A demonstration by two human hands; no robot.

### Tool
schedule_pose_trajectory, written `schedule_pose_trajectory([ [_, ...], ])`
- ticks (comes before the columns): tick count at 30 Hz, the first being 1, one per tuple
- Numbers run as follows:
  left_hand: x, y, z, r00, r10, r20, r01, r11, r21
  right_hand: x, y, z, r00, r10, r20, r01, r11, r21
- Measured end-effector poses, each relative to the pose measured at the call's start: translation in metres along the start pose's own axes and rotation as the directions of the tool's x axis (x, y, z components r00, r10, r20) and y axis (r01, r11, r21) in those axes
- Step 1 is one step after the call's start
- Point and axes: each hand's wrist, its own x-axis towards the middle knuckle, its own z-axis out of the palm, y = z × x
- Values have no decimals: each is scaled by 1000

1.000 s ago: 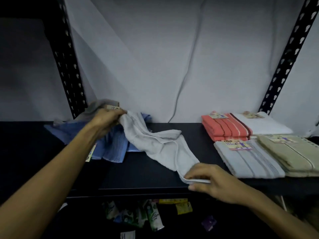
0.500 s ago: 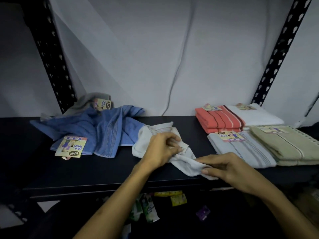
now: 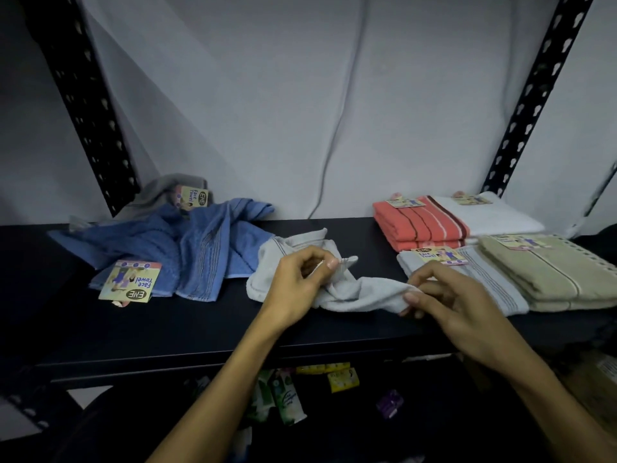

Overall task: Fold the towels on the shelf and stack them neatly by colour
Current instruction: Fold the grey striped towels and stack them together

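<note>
A crumpled pale grey towel (image 3: 364, 292) lies mid-shelf on the black shelf board (image 3: 200, 322). My left hand (image 3: 297, 282) pinches its edge near the middle. My right hand (image 3: 444, 295) pinches its right end. To the left sits an unfolded blue towel (image 3: 187, 248) with a paper label (image 3: 132, 280), and behind it a rumpled grey towel (image 3: 160, 192). At the right are folded towels: coral striped (image 3: 420, 225), white (image 3: 494, 215), light grey striped (image 3: 484, 275) and beige (image 3: 547, 269).
Black perforated uprights stand at the back left (image 3: 90, 105) and back right (image 3: 534, 95). A pale sheet (image 3: 300, 95) hangs behind the shelf. Small packets (image 3: 287, 396) lie on the level below the shelf's front edge.
My left hand pulled the pale grey towel off the blue pile toward the shelf's middle. Both hands now pinch it close together. The blue towel and its label are uncovered.
</note>
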Motion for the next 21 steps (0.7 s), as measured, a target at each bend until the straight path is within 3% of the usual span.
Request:
schedule_pose_trajectory([
  [4, -1, 24, 4, 994, 30, 102, -10, 981, -192, 19, -20, 6, 981, -166, 99, 188, 938, -290],
  [7, 0, 38, 6, 985, 50, 163, -9, 970, -243, 30, -32, 11, 974, -205, 101, 223, 946, -236],
  [12, -7, 43, 6, 981, 74, 178, -25, 965, -263, 34, -40, 13, 940, -320, -116, 296, 937, -184],
  [21, -15, 41, 5, 984, 50, 171, 3, 954, -301, 36, -33, 15, 965, -248, -84, 227, 954, -197],
])
